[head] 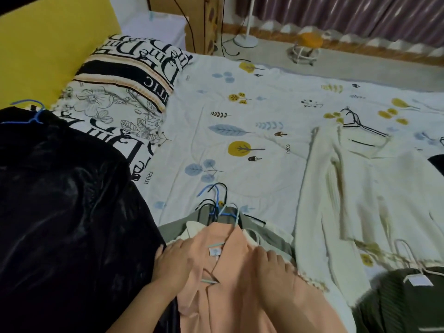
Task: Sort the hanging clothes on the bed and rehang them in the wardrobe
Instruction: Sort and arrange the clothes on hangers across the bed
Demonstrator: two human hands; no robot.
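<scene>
A peach jacket on a pale hanger lies on top of a stack of hung clothes at the near edge of the bed. My left hand rests flat on its left shoulder and my right hand lies on its right shoulder, fingers spread. A bunch of black and blue hanger hooks sticks out above the stack. A shiny black garment on a blue hanger lies to the left. A cream cardigan on a black hanger lies to the right. A dark green garment sits at the lower right.
Patterned pillows lean at the yellow headboard. Beyond the bed stand a fan base, an orange-topped stool, a white nightstand and a purple curtain. Cables trail on the floor.
</scene>
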